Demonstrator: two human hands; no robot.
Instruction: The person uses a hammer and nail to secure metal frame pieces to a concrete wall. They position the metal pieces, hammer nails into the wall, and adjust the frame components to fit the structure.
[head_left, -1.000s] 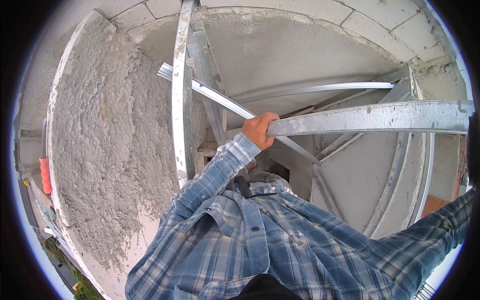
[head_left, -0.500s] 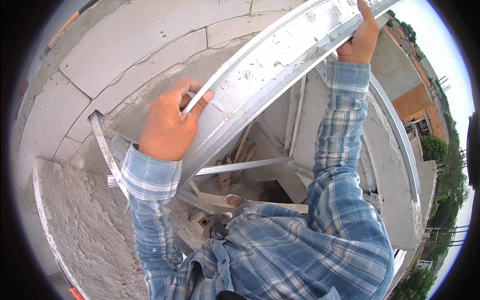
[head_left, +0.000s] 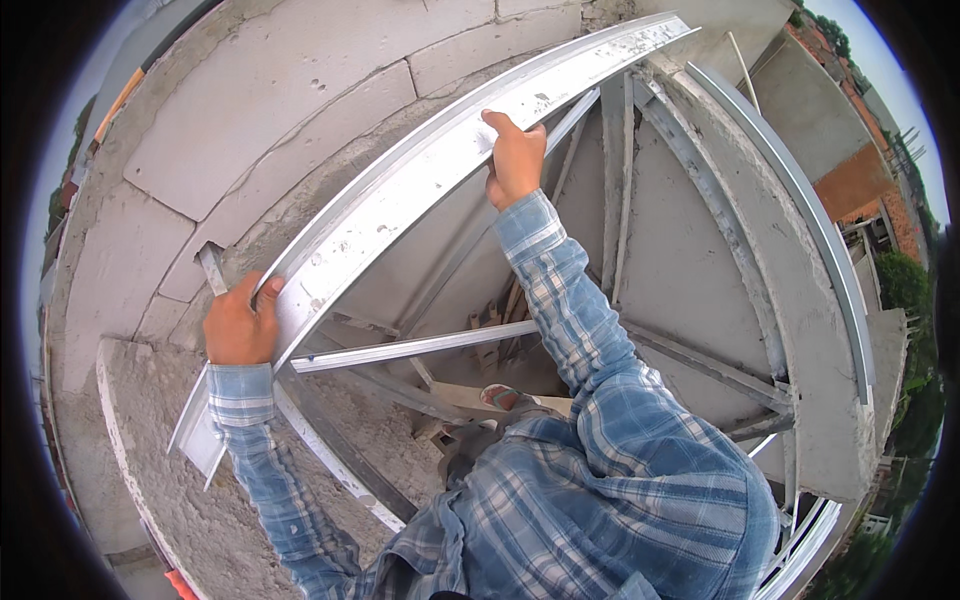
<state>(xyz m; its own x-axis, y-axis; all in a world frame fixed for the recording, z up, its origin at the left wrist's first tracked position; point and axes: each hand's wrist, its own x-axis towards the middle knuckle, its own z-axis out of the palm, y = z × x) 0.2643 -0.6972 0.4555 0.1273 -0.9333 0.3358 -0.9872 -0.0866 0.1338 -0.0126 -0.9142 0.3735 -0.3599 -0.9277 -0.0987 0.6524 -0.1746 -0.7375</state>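
Observation:
A long, silvery metal channel (head_left: 400, 200), speckled with cement spots, lies slantwise in front of me from lower left to upper right. My left hand (head_left: 243, 318) grips it near its lower end, thumb over the near face and fingers round the far edge. Farther up, my right hand (head_left: 515, 160) clasps the lower edge, with the thumb on top and the other fingers hidden underneath. Below the channel a thinner metal bar (head_left: 420, 347) runs across the framing. The channel's far end reaches the top of the concrete at the upper right.
A pale block wall (head_left: 290, 110) rises on the far left, above a rough cement slab (head_left: 170, 440). Metal struts (head_left: 615, 190) cross the deep opening beneath my arms. A curved-looking metal rail (head_left: 820, 240) lines the concrete ledge on the right, with trees and roofs beyond.
The channel has come down and to the left, so its upper end now shows. Both hands have moved left, my right one also lower in the picture, still on the channel.

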